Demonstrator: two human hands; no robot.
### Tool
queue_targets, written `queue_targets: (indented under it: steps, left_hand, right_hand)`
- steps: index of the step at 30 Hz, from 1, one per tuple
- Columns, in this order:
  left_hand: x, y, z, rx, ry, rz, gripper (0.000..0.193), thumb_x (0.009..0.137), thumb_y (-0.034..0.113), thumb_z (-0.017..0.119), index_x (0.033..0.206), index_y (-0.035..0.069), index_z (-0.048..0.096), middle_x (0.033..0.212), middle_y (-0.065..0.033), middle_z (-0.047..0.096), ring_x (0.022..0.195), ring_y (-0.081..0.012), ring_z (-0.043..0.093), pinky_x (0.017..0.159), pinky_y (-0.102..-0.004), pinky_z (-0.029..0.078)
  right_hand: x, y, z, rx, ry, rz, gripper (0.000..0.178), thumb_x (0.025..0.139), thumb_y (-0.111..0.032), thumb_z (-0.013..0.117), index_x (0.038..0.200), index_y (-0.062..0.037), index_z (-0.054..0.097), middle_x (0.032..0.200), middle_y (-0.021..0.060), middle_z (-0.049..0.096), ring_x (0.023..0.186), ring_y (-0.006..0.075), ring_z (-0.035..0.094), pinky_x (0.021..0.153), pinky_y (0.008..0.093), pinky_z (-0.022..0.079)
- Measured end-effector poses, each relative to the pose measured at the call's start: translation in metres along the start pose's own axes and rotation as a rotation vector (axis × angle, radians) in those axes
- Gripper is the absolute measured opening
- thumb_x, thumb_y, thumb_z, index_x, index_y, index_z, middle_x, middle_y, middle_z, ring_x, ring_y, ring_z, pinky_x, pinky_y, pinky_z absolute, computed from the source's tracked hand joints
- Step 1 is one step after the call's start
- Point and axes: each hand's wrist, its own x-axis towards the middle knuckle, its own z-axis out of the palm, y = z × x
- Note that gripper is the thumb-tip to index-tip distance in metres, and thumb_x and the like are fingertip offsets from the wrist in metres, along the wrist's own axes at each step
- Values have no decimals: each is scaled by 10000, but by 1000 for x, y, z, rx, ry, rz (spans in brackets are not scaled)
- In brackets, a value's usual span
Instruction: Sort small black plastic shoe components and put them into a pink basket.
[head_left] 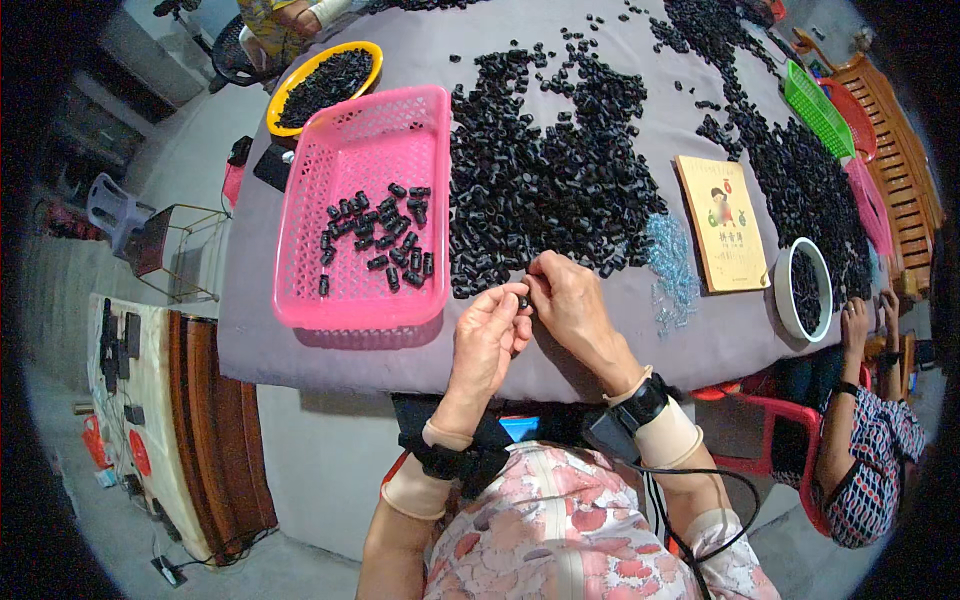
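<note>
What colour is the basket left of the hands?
The basket is pink, seen best in the head view.

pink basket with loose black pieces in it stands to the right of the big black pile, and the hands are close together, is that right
Wrong side: the head view shows the pink basket standing left of the big black pile. It does hold loose black pieces, and the hands are close together.

A home-like room serving as a small-parts workplace, it seems: heaps of black pieces (560, 180) on the cloth-covered table (690, 345), a slatted wooden bench (897, 150) to its right, a pale plastic chair (113, 215) off to its left
</note>
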Motion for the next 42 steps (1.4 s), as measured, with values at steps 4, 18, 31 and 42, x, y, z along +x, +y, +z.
queue_targets:
  steps: [4, 18, 31, 42]
  left_hand:
    - [0, -1, 2, 70, 8, 15, 200, 922, 171, 534, 1056, 28, 571, 801, -56, 593, 587, -82, 527, 483, -194, 403]
    - [-18, 13, 53, 869, 40, 131, 125, 894, 147, 563, 907, 23, 569, 641, 37, 498, 563, -32, 439, 485, -197, 354]
    - [-130, -24, 143, 692, -1144, -551, 601, 905, 256, 558, 1339, -7, 238, 1193, -222, 497, 1114, -252, 510, 874, -325, 457]
    - [-132, 11, 179, 470, -1286, -631, 275, 841, 107, 540, 1029, 8, 365, 865, -165, 499, 798, -259, 536, 701, -368, 424]
  right_hand:
    - [1, 0, -6, 98, 22, 66, 95, 780, -77, 608, 777, -4, 547, 691, 174, 595, 650, 349, 593, 581, 417, 465]
    - [45, 17, -53, -72, 190, 16, 125, 802, -126, 617, 795, -7, 580, 673, 160, 610, 607, 304, 612, 540, 381, 466]
    - [81, 46, -75, -586, 121, -44, 101, 846, -151, 518, 829, -52, 525, 746, 152, 604, 706, 348, 610, 591, 463, 472]
    - [71, 60, -76, -669, 76, -73, 106, 842, -142, 503, 811, -43, 523, 722, 151, 599, 670, 338, 619, 547, 446, 476]
